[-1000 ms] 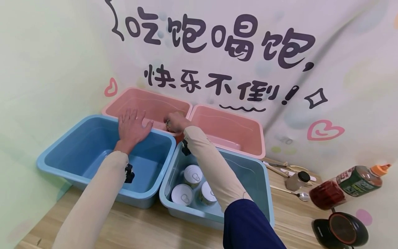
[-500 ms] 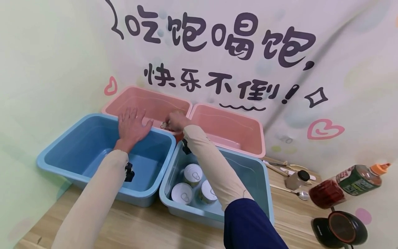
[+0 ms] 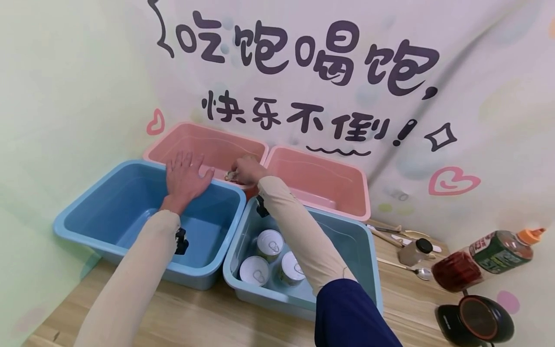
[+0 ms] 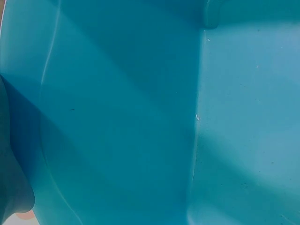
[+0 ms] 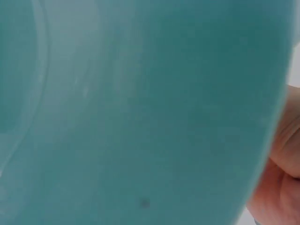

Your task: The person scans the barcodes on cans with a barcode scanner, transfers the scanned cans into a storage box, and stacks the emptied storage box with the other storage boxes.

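Note:
My left hand (image 3: 186, 179) lies with straight, spread fingers over the rim where the left blue tub (image 3: 86, 212) meets the left pink tub (image 3: 191, 132). Part of the same hand (image 4: 14, 187) shows at the left edge of the left wrist view. Inside the pink tub's near right corner, my right hand (image 3: 249, 169) curls its fingers at a small pale, shiny item (image 3: 231, 176). Most of that item is hidden by the hand and the rim, so I cannot tell its kind. In the right wrist view the right hand (image 5: 279, 187) shows behind a tub wall.
Three cans (image 3: 254, 271) with ring-pull lids stand in the right blue tub (image 3: 373, 270). A second pink tub (image 3: 366, 193) sits behind it. On the right are spoons (image 3: 422, 273), a small black-lidded jar (image 3: 415, 251), a sauce bottle (image 3: 503, 252) and a black round device (image 3: 477, 318).
My right hand has shifted slightly right and up, and the pale item has come into view at its fingers. The left hand keeps its place.

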`<state>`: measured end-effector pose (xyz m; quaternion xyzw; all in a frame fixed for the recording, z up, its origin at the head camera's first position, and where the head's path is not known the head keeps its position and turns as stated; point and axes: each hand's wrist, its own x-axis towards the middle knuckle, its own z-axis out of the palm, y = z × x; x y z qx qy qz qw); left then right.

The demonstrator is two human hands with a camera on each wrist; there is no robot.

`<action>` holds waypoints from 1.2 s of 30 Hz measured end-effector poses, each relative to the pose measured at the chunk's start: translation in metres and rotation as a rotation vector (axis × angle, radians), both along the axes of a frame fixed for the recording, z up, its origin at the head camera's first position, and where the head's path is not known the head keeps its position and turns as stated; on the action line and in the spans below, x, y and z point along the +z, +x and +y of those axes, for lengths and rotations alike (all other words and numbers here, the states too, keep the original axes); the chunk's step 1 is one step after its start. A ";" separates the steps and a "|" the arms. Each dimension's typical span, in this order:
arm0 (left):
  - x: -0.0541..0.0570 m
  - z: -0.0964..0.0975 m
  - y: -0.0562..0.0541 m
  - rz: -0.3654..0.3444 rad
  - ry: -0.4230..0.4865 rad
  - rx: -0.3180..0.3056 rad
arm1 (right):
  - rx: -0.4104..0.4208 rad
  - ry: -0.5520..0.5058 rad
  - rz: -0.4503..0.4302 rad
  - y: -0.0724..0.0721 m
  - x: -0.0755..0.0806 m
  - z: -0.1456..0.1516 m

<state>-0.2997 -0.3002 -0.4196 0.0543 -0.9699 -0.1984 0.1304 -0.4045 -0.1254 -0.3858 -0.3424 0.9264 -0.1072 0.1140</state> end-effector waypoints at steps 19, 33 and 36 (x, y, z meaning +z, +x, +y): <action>0.003 0.002 0.001 -0.002 -0.018 0.003 | 0.111 -0.186 0.083 0.025 0.052 0.047; 0.003 0.004 0.002 0.000 -0.009 -0.003 | 0.050 -0.301 0.024 0.062 0.074 0.125; 0.003 0.005 0.003 0.005 -0.003 0.001 | 0.091 -0.288 0.073 0.070 0.073 0.140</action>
